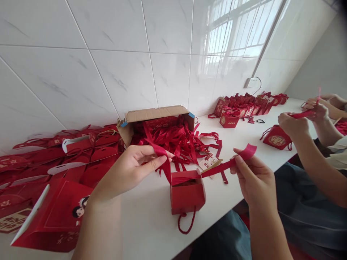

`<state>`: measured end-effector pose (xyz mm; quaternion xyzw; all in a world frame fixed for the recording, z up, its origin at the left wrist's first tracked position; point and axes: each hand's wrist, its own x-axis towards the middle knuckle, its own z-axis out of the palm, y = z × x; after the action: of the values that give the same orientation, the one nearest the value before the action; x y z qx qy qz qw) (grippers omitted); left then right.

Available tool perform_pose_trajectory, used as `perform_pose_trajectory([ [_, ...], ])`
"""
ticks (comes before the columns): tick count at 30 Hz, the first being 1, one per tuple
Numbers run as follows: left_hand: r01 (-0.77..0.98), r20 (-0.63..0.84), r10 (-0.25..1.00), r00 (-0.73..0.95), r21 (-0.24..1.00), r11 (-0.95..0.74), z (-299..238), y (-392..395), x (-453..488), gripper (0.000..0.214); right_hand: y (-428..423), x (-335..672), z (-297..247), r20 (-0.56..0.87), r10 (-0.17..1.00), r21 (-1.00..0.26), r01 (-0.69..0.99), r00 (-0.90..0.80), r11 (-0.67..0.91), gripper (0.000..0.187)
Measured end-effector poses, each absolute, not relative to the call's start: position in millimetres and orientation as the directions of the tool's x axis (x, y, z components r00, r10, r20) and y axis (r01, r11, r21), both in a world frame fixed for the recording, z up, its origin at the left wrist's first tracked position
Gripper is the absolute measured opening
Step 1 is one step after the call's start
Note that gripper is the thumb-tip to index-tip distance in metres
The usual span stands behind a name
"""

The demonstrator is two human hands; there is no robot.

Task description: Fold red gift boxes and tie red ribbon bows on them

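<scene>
Left hand (133, 169): pinching a red ribbon (220, 168) between thumb and fingers. Right hand (256, 180): pinching the ribbon's other side, tip projecting. Ribbon: strung between both hands, by way of the top of a small red box (188, 199). Box: on the white surface (146, 213), cord loop (194, 219) toward the near edge. Beyond: cardboard carton (157, 114), spilling ribbons (177, 139). Left: piled red boxes (101, 173).

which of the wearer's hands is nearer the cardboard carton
Left. The left hand is in front of the cardboard carton; the right hand is farther off, to its right.
</scene>
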<state>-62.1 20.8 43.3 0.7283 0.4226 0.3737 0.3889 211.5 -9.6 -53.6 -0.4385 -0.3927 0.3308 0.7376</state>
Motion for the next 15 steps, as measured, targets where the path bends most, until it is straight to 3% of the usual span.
perform_pose_trajectory([
  [9,0.111,0.409,0.9,0.154,0.898,-0.427,38.4,16.8,-46.3,0.021,4.9,197.4,-29.0,0.444,0.821,-0.865,-0.066,0.36,0.497,0.022],
  [15,0.041,0.435,0.88,0.191,0.892,-0.45,36.6,13.1,-47.4,0.017,6.1,187.2,-17.0,0.487,0.833,-0.86,-0.02,0.264,0.509,0.021],
])
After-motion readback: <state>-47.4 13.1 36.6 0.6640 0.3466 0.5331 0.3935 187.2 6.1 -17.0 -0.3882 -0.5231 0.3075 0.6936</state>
